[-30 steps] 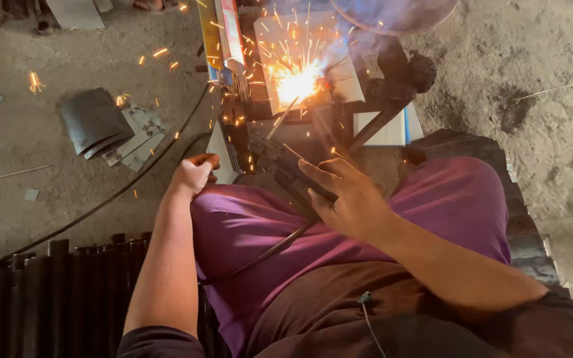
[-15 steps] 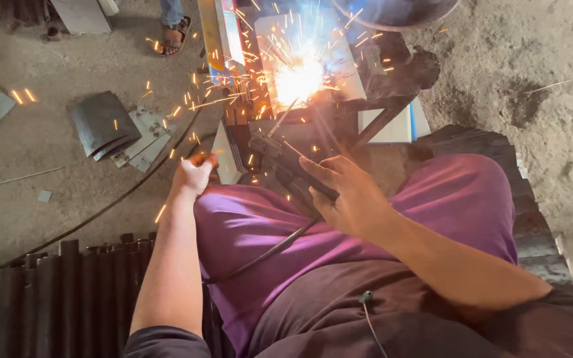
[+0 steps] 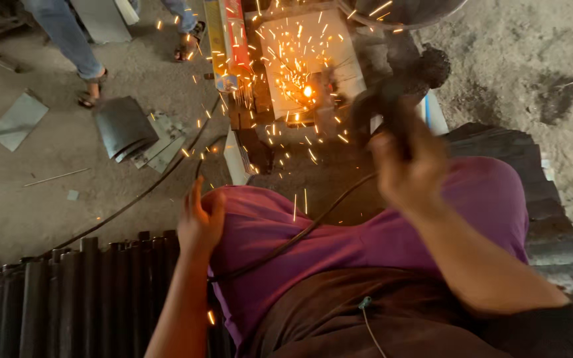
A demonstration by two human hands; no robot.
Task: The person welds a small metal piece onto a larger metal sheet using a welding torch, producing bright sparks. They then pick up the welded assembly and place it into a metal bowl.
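Pipes: dark, stacked at the near left, cut off by the frame edge.
Left hand: open, fingers spread, holding nothing, resting at the edge of the purple-clad thigh.
Cable: black, runs across the thigh toward the right hand.
Right hand: raised and blurred, closed round a dark holder; how tight, I cannot tell.
Workpiece: pale metal box beyond the knees, with a glowing spot and sparks flying off it.
Floor: grey concrete with metal scraps.
Far left: another person's legs, cut off at the top.
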